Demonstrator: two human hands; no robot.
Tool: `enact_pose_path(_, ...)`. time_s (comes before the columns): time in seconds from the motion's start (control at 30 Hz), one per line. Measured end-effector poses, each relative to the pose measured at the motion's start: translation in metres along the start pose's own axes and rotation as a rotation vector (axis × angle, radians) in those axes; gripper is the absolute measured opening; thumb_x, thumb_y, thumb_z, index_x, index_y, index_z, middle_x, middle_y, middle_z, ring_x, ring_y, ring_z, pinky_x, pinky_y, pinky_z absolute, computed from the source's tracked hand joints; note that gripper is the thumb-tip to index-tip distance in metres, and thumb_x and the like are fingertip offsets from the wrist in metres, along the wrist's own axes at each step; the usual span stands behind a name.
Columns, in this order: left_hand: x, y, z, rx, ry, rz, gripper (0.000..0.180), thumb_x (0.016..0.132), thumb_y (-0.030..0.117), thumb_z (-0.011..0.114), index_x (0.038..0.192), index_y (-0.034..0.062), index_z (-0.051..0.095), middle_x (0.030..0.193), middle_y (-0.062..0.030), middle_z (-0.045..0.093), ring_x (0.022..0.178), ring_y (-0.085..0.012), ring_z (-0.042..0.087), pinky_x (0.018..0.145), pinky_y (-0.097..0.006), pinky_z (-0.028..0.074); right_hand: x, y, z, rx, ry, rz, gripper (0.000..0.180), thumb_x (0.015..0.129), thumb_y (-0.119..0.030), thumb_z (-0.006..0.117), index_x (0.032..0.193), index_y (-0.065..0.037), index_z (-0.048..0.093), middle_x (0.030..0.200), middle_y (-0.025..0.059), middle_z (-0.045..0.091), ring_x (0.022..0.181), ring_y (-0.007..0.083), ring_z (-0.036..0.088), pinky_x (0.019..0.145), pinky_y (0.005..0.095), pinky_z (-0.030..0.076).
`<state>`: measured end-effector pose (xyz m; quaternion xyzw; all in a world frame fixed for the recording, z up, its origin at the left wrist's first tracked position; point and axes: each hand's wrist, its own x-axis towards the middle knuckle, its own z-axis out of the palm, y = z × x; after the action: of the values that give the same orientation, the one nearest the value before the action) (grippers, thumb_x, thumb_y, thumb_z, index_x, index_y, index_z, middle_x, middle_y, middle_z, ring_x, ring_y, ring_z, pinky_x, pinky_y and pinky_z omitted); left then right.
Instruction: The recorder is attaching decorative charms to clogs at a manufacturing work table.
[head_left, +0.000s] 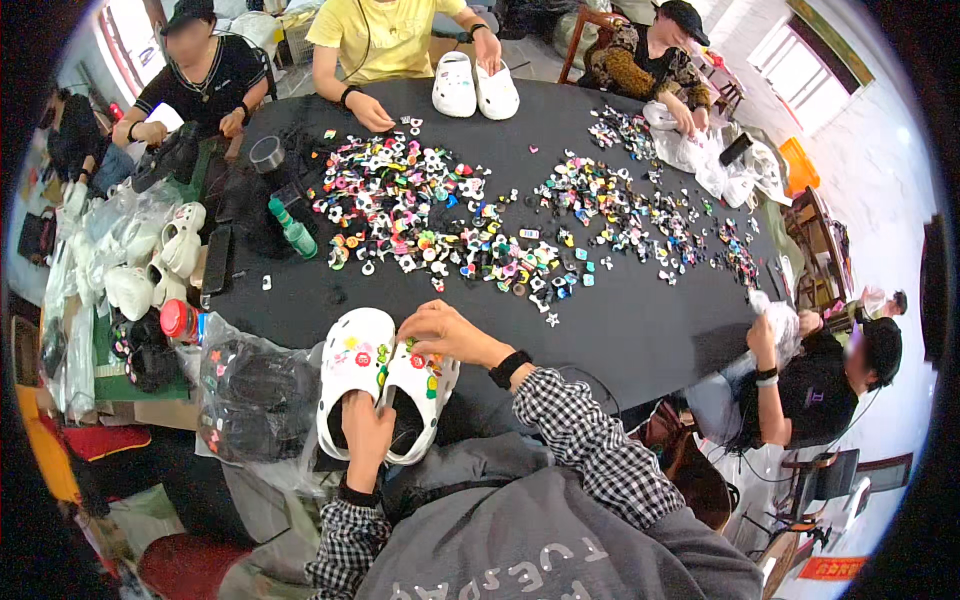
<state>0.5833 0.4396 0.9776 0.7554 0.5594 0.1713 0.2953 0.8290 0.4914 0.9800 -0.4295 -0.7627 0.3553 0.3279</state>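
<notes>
A pair of white clogs with holes stands side by side at the near table edge, toes away from me. My left hand (367, 432) reaches into the opening of the left clog (345, 338) and grips it; its fingers are mostly hidden inside. Colourful shoe charms, among them red, yellow, pink and green ones, are fixed on both uppers. Over the toe of the right clog (428, 394), my right hand (442, 330) has its fingers closed together against the upper. What they pinch, if anything, is too small to make out.
A wide spread of loose charms (400, 205) covers the black table (620, 325). A green bottle (292, 232), a red-lidded jar (179, 320) and bagged clogs (130, 290) stand left. Across sits a person in yellow with white clogs (455, 88); other people work around the table.
</notes>
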Motion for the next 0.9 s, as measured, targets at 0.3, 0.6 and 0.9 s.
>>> enact_pose_path(0.3,0.001,-0.006,0.019,0.075,0.1,-0.012,0.041,0.07,0.011,0.058,0.105,-0.0103,0.056,0.103,-0.0293,0.056,0.103,-0.0488,0.048,0.092,-0.052,0.04,-0.011,0.003,0.012,0.036,0.244,0.186,0.03,0.077,-0.022,0.074,0.103,-0.009,0.067,0.118,0.0028,0.062,0.115,0.0246,0.048,0.102,0.0373,0.036)
enact_pose_path(0.6,0.001,-0.007,0.024,0.067,0.176,0.068,0.044,0.071,0.012,0.059,0.108,-0.0106,0.055,0.106,-0.0296,0.056,0.103,-0.0501,0.049,0.095,-0.053,0.039,-0.003,-0.007,0.013,0.039,0.218,0.421,0.026,0.07,-0.022,0.069,0.094,-0.011,0.067,0.107,0.0046,0.063,0.114,0.024,0.05,0.099,0.0362,0.036)
enact_pose_path(0.9,0.003,-0.01,0.021,0.1,0.168,0.06,0.04,0.07,0.014,0.058,0.1,-0.0119,0.056,0.101,-0.0296,0.056,0.1,-0.0491,0.05,0.092,-0.054,0.04,-0.023,0.039,-0.019,0.111,0.595,0.439,0.018,0.085,-0.01,0.056,0.097,-0.004,0.068,0.095,0.0151,0.067,0.09,0.0265,0.065,0.079,0.0355,0.052)
